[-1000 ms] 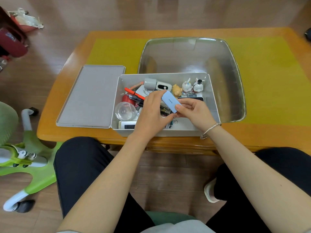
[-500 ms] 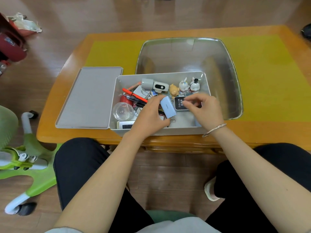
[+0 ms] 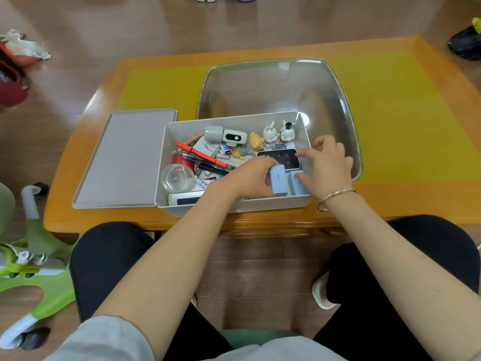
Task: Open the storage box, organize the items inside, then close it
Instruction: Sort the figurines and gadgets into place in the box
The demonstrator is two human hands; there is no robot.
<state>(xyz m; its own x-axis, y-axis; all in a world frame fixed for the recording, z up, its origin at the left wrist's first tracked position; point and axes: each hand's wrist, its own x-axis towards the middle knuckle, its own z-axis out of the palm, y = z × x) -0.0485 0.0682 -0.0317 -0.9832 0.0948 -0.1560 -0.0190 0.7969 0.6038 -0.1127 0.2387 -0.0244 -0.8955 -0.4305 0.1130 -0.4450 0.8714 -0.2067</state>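
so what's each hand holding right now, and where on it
The left hand pinches a light blue block by its long sides. The right hand rests on a second blue block; no clear hold.

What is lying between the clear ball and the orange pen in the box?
In the head view, a red round thing lies between the clear ball and the orange pen.
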